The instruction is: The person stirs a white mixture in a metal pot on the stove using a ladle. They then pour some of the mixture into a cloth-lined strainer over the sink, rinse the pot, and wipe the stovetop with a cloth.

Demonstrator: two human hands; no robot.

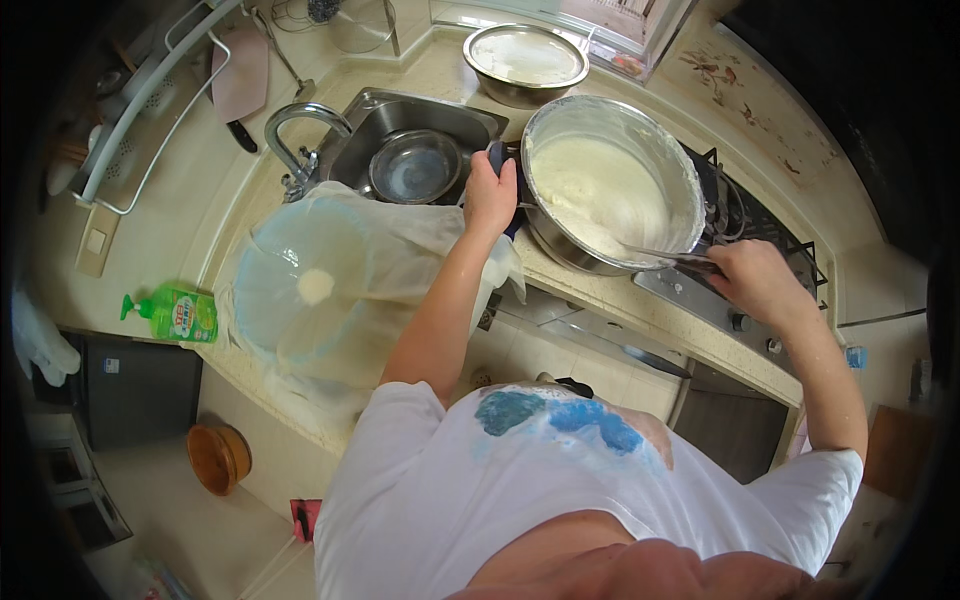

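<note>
A large steel pot (pixel 536 232) stands at the counter's front edge beside the hob. Inside it is a thick, pale white mixture (pixel 600 180), and white residue coats the wall. At the pot's left side, my left hand (pixel 491 193) grips a dark blue cloth (pixel 496 156); the pot handle there is mostly hidden. My right hand (pixel 757 279) holds a metal utensil (pixel 667 255) by its handle across the near right rim. Its far end is sunk in the mixture, so its shape is hidden. Thin pale cloth (pixel 420 232) covers a light-blue-rimmed bowl (pixel 300 225) left of my left arm.
Behind the bowl, a steel sink (pixel 356 142) holds a metal pan (pixel 416 169) under a curved faucet (pixel 304 112). A steel basin (pixel 517 88) with white contents stands at the back. A green soap bottle (pixel 180 313) sits left; the gas hob (pixel 780 247) lies right.
</note>
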